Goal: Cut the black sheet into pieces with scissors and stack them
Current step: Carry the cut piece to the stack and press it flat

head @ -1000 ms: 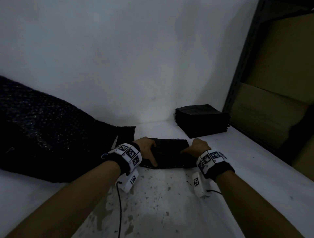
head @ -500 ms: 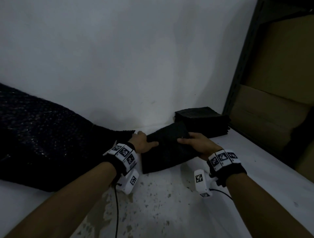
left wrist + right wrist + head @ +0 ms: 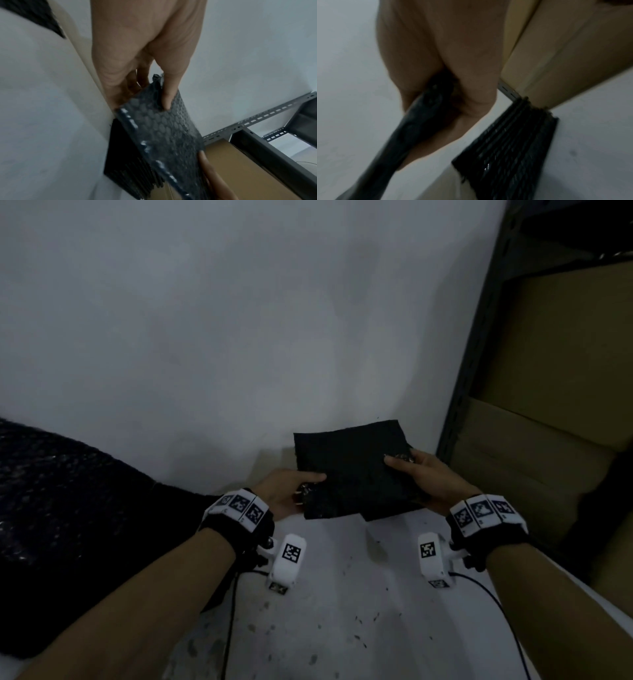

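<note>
Currently, one cut piece (image 3: 352,467) of black bubble-textured sheet is held above the tabletop (image 3: 342,611), tilted, between two hands. The left hand (image 3: 284,494) pinches the piece's near left edge, thumb on top and fingers beneath, as seen from the left wrist. The right hand (image 3: 428,477) grips the right edge in the same way, thumb on the upper face and fingers curled under.

Behind and beneath the held piece, one stack of cut pieces (image 3: 130,169) rests on the tabletop against the white wall (image 3: 239,320); in the head view it is hidden almost wholly by the held piece, while its layered edges are shown by both wrist views. The layers are too blurred to be counted.

To the left, one large uncut black sheet (image 3: 68,508) is spread over the tabletop, well apart from the stack. To the right, a grey slotted metal shelf frame (image 3: 479,337) is seen just beside the stack, with brown cardboard boxes (image 3: 548,388) on it. Dark specks are scattered over the tabletop near the forearms. Two wrist-worn cameras with black cables are seen.
</note>
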Motion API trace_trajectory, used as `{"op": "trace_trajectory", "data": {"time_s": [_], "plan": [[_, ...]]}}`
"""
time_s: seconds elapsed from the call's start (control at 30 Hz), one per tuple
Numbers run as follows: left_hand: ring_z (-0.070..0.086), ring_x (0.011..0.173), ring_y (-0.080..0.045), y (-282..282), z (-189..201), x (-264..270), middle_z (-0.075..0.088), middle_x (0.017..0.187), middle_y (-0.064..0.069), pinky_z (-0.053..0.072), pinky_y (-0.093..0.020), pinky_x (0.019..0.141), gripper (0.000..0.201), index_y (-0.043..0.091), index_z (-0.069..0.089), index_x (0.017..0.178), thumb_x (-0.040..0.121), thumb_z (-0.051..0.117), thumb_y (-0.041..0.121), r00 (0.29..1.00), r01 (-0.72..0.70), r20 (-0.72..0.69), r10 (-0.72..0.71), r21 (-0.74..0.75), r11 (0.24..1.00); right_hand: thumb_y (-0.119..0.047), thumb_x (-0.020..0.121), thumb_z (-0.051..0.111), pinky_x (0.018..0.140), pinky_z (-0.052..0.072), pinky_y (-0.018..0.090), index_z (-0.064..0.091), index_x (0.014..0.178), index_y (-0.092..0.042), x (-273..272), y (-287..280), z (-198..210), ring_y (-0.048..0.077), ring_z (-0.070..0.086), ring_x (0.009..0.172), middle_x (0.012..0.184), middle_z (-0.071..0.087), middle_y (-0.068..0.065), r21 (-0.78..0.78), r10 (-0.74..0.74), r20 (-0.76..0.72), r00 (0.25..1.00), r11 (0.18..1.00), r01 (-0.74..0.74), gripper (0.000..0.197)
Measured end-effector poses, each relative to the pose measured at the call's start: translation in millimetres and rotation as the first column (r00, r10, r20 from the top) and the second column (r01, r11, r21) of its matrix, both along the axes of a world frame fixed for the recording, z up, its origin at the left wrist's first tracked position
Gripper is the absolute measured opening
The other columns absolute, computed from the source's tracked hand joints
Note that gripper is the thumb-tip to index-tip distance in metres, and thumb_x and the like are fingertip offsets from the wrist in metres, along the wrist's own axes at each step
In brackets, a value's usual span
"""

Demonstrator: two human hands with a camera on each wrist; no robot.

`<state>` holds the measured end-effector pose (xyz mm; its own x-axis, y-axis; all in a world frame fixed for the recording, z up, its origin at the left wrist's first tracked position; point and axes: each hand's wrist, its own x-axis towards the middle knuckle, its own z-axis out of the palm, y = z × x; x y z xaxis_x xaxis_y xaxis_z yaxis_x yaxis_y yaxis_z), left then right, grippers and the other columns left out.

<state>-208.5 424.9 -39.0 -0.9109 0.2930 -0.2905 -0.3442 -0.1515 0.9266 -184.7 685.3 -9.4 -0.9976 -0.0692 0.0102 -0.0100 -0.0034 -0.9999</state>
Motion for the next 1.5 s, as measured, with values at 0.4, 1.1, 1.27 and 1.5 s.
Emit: {"op": "trace_trajectory", "data": {"time_s": [0.4, 1.1, 1.27, 1.5], "plan": [[0.066, 0.09, -0.028, 83, 28, -78, 0.07, 0.102, -0.014, 0.052, -0.04, 0.092, 0.013, 0.004, 0.069, 0.096, 0.092, 0.057, 0.006, 0.994, 0.102, 0.022, -0.109, 0.217, 0.971, -0.036, 0.082, 0.08, 0.099, 0.054, 0.046, 0.065, 0.126, -0.015, -106, 90, 13, 0.028, 0.07, 0.104, 0.115, 0.072, 0.008, 0.305, -0.2, -0.156, 0.967, 0.922, 0.24, 0.051], [0.068, 0.098, -0.031, 112, -23, -152, 0.071, 0.103, -0.014, 0.057, -0.044, 0.09, 0.047, 0.003, 0.069, 0.101, 0.065, 0.094, 0.021, 0.896, -0.363, -0.4, 0.194, -0.404, 0.84, -0.051, 0.075, 0.083, 0.095, 0.048, 0.036, 0.034, 0.139, -0.009, -149, 99, -22, 0.032, 0.054, 0.118, 0.134, 0.052, 0.018, 0.615, -0.417, -0.245, 0.875, 0.631, 0.473, 0.091], [0.066, 0.088, -0.031, 121, -28, -146, 0.062, 0.078, -0.006, 0.057, -0.043, 0.083, 0.038, 0.018, 0.051, 0.073, 0.071, 0.089, 0.017, 0.828, -0.408, -0.547, 0.118, -0.445, 0.797, -0.055, 0.091, 0.062, 0.095, 0.048, 0.033, 0.055, 0.13, -0.029, -143, 85, -34, 0.026, 0.058, 0.115, 0.125, 0.062, 0.009, 0.764, -0.052, -0.463, 0.885, 0.482, 0.428, 0.048], [0.05, 0.109, -0.028, 131, -34, -139, 0.051, 0.116, -0.014, 0.045, -0.033, 0.084, 0.051, 0.001, 0.046, 0.119, 0.081, 0.076, 0.016, 0.6, -0.578, -0.789, -0.13, -0.54, 0.611, -0.078, 0.091, 0.032, 0.123, 0.006, 0.053, 0.018, 0.152, -0.056, -152, 67, -65, 0.028, 0.008, 0.154, 0.167, 0.01, -0.005, 0.978, 0.029, 0.01, 1.0, 0.209, -0.016, 0.066]]}}
